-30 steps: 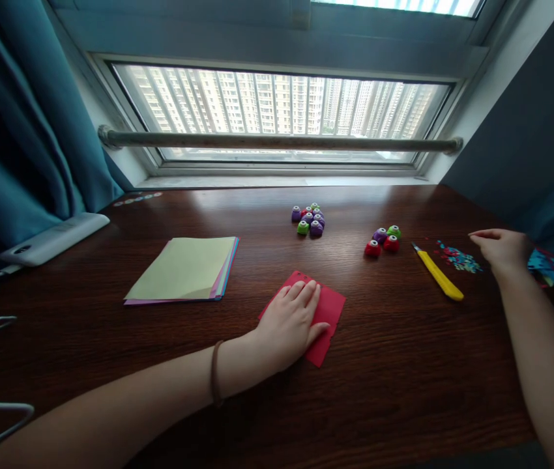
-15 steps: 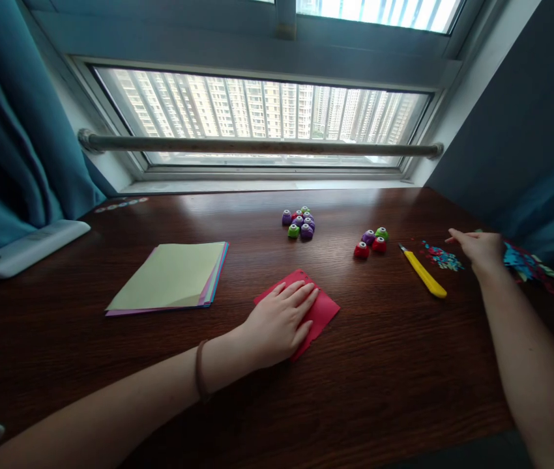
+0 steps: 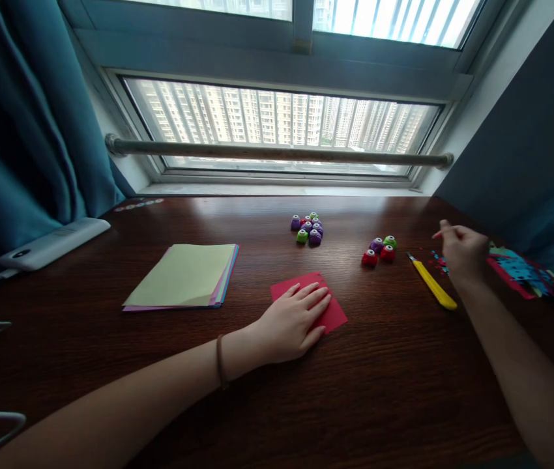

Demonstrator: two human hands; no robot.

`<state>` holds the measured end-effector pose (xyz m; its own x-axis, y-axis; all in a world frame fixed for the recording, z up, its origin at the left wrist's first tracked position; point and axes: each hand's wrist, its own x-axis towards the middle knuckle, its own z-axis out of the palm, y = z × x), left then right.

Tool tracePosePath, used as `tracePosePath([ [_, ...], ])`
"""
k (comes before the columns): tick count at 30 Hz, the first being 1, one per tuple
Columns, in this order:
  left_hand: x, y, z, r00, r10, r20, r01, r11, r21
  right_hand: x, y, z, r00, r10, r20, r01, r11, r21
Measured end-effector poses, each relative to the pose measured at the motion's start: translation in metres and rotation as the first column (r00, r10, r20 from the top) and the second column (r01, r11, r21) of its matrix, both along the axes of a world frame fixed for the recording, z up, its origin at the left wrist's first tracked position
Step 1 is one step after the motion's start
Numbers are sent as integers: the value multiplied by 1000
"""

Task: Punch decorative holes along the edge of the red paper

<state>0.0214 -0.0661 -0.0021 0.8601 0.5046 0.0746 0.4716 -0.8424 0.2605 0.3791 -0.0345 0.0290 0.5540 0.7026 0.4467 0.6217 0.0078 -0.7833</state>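
My left hand (image 3: pixel 294 326) lies flat on a folded-looking sheet of red paper (image 3: pixel 335 316), fingers spread and pressing it to the table. Small notches or holes show near the paper's upper edge; the palm hides much of the sheet. Over at the right, my right hand (image 3: pixel 465 253) is closed with curled fingers, above small paper bits (image 3: pixel 438 260) that it partly covers. Whether anything is in its fingers I cannot make out. Just left of it lies a yellow craft knife (image 3: pixel 432 283), blade pointing away. Colourful paper scraps (image 3: pixel 526 273) are heaped beyond the right wrist.
Small purple, green and red punches (image 3: pixel 315 236) cluster at the back middle, with more red, purple and green punches (image 3: pixel 369 258) to their right. A stack of coloured paper (image 3: pixel 184 277) sits left. A white device (image 3: pixel 57 244) with a cable lies by the curtain.
My right hand has moved left from the scrap heap towards the small paper bits, its fingers now more curled. The left hand stays on the red paper. The view has shifted slightly.
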Motion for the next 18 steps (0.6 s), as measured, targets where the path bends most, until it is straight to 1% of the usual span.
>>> tracePosePath([
  [1, 0, 0, -1, 1000, 1, 3, -1, 1000, -1, -21, 3, 0, 999, 42, 21, -42, 999, -3],
  [3, 0, 1, -2, 1000, -7, 14, 7, 1000, -15, -63, 13, -4, 976, 202, 82, -198, 978, -60],
  [4, 0, 2, -3, 1000, -17, 20, 17, 1000, -23, -82, 19, -7, 921, 343, 183, -320, 936, -147],
  [5, 0, 3, -3, 999, -29, 25, 30, 999, -29, -99, 27, -10, 864, 433, 258, -393, 899, -192],
  [6, -1, 4, -3, 999, -42, 28, 43, 999, -33, -113, 35, -15, 822, 499, 276, -450, 865, -224],
  [7, -1, 6, -3, 998, -52, 29, 53, 998, -34, -125, 44, -21, 797, 528, 293, -474, 848, -237],
  [8, -2, 7, -3, 998, -58, 28, 58, 998, -34, -133, 52, -27, 791, 526, 313, -471, 850, -238],
  [11, -3, 8, -4, 998, -57, 29, 58, 998, -31, -141, 71, -46, 808, 468, 357, -413, 883, -224],
  [13, -3, 8, -5, 998, -57, 35, 58, 998, -25, -136, 77, -55, 807, 465, 364, -418, 885, -205],
  [15, -3, 7, -5, 997, -59, 44, 60, 998, -18, -126, 81, -60, 787, 504, 355, -463, 864, -198],
  [18, -3, 6, -5, 996, -67, 59, 68, 998, -11, -110, 87, -61, 746, 563, 356, -526, 826, -204],
])
